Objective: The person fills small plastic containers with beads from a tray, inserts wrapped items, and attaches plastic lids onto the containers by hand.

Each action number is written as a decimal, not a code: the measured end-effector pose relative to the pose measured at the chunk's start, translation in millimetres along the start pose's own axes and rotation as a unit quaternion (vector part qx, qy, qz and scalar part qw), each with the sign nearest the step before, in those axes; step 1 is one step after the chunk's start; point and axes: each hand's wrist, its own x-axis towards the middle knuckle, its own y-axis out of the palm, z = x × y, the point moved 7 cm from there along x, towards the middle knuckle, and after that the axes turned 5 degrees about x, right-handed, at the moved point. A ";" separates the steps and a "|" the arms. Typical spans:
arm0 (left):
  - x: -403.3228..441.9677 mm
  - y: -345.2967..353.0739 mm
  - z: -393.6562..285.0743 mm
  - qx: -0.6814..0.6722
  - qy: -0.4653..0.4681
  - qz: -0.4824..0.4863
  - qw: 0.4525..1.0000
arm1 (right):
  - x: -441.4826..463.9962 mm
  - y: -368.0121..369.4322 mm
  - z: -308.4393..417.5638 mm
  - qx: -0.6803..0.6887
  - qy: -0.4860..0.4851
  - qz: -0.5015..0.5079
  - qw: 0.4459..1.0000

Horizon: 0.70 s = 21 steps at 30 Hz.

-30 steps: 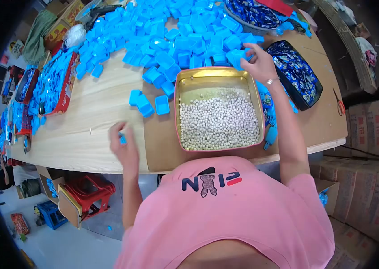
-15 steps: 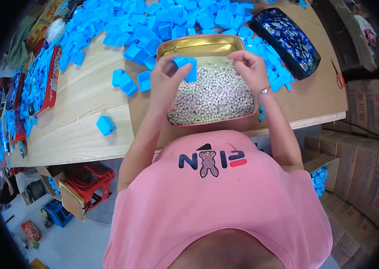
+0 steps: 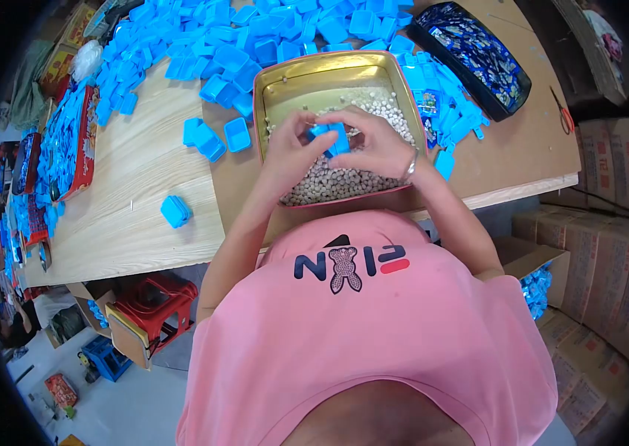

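Note:
My left hand (image 3: 289,147) is closed around a small blue plastic box (image 3: 337,140) with a lid. The fingers of my right hand (image 3: 381,147) are wrapped round the box's other side, with the thumb pressed against it. Both hands meet over a rectangular tin (image 3: 256,97) with a gold inside and a reddish rim. Small pale round beads (image 3: 333,184) lie in the tin, heaped toward its near side and right. My fingers hide part of the box, so what is inside it cannot be seen.
Many open blue boxes (image 3: 236,59) are piled behind the tin. Blue lidded pieces (image 3: 448,111) lie at its right, beside a dark tray (image 3: 471,59) of shiny pieces. Scissors (image 3: 564,117) lie far right. A closed blue box (image 3: 176,212) sits left; a red tray (image 3: 91,141) stands beyond it.
My right hand has moved down and left from above the beads onto the blue box. My left hand has moved slightly down and right with the box.

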 end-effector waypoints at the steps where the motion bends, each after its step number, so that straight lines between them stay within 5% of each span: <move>1: -1.4 -1.4 0.7 -0.087 -0.055 0.005 0.995 | 1.2 -1.4 -10.2 0.066 0.015 0.015 0.998; 5: -13.7 0.8 3.2 -0.340 -0.221 0.021 0.914 | -2.5 -3.4 -35.7 0.265 0.065 0.063 0.960; 7: -13.2 -14.2 9.1 -0.296 -0.191 0.006 0.936 | 0.6 -27.1 -21.1 -0.052 -0.035 -0.056 0.996; 9: -12.5 -25.3 12.6 -0.251 -0.160 -0.011 0.955 | -1.8 -38.1 2.6 -0.361 -0.132 -0.169 0.907; 14: -18.1 -15.7 25.5 -0.324 -0.244 0.027 0.914 | -21.6 30.4 -13.8 -0.271 0.033 0.054 0.961; 21: -33.6 -4.3 9.2 -0.340 -0.257 0.037 0.904 | -27.7 13.3 -26.5 -0.193 0.073 0.143 0.968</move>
